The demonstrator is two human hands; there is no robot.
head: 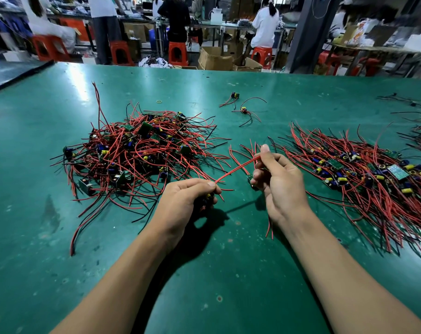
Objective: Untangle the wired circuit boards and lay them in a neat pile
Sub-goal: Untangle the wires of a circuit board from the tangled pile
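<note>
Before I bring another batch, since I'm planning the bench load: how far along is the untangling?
Roughly half, judging by heap sizes. Done: the combed pile on the right, wires lying mostly one way. In hand: the left hand grips a wired board, and the right hand pinches red wires. Left: the tangled heap and two loose boards farther back.

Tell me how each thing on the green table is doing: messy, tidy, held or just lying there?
Tangled heap: jumbled, wires crossing.
Sorted pile: flat, wires mostly aligned.
Left hand: grips a mostly hidden board.
Right hand: pinches the red wire.
Red wire: stretched between both hands.
Small board: held under right fingers.
Two loose boards: lying apart, unheld.
</note>
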